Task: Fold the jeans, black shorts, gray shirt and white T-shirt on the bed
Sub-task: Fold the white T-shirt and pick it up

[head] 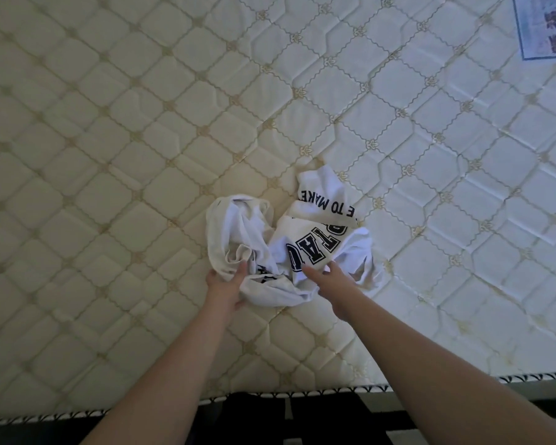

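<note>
Both hands, left (226, 285) and right (329, 279), grip the crumpled white T-shirt (305, 239).

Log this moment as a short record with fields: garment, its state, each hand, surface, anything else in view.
garment: white cotton T-shirt with black block lettering
state: crumpled, unfolded
left hand: grips the shirt's near-left edge
right hand: on the shirt's near-right part, grip unclear
surface: cream quilted mattress
other: blue-bordered printed label, far right corner
</note>
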`<state>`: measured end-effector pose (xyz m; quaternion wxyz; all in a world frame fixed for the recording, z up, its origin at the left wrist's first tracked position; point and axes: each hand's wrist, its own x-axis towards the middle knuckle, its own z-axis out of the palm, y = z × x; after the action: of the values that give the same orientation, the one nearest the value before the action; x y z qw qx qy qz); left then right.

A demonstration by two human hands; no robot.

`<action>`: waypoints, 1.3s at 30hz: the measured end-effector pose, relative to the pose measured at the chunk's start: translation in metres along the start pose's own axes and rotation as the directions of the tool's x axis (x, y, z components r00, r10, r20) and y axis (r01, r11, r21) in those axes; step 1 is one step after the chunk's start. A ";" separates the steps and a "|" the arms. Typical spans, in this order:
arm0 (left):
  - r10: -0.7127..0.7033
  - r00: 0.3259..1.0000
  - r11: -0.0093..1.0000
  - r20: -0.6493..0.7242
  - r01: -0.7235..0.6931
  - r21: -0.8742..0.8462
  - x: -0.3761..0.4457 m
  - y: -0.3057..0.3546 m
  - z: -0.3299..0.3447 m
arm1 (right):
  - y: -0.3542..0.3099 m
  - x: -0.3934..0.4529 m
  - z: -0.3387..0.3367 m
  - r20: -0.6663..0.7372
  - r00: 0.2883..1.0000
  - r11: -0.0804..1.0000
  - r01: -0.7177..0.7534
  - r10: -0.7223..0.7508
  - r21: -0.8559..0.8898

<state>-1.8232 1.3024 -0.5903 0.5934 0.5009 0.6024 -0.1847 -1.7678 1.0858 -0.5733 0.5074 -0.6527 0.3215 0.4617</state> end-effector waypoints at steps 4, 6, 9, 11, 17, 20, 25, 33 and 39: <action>0.150 0.988 0.976 -0.020 -0.145 0.163 0.005 0.004 0.006 | -0.010 0.009 0.017 -0.129 0.991 0.993 -0.009 0.024 0.117; 0.311 0.948 0.919 -0.074 -0.280 0.276 0.001 0.006 0.006 | -0.017 0.007 0.015 -0.149 0.989 0.978 0.008 0.023 0.206; 0.423 0.906 0.884 0.018 -0.417 0.210 -0.015 0.015 0.006 | -0.026 -0.003 0.003 -0.192 0.981 0.956 0.096 -0.043 0.276; 0.435 0.890 0.889 0.134 -0.448 0.089 -0.034 0.025 0.004 | -0.032 -0.012 -0.006 -0.280 0.953 0.987 0.143 -0.119 0.068; 0.399 0.837 0.917 0.374 -0.366 -0.159 -0.110 0.069 -0.006 | -0.052 -0.072 0.002 0.002 0.789 0.695 0.542 -0.614 -0.472; 0.421 0.817 0.907 0.394 -0.378 -0.185 -0.143 0.082 -0.009 | -0.065 -0.097 0.013 0.223 0.655 0.456 0.693 -0.722 -0.558; 0.522 0.764 0.852 0.380 -0.490 -0.185 -0.182 0.097 -0.011 | -0.082 -0.128 -0.002 0.110 0.651 0.520 0.686 -0.751 -0.509; 0.653 0.693 0.746 0.306 -0.658 -0.102 -0.225 0.092 -0.029 | -0.093 -0.218 -0.053 0.051 0.699 0.614 0.658 -0.713 -0.436; 0.693 0.688 0.706 0.216 -0.708 -0.008 -0.267 0.109 -0.050 | -0.111 -0.266 -0.097 -0.201 0.728 0.755 0.635 -0.655 -0.160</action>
<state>-1.8151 1.2879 -0.2984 0.6574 0.6934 0.2945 -0.0171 -1.7397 1.0109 -0.2797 0.5658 -0.7951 0.1158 0.1852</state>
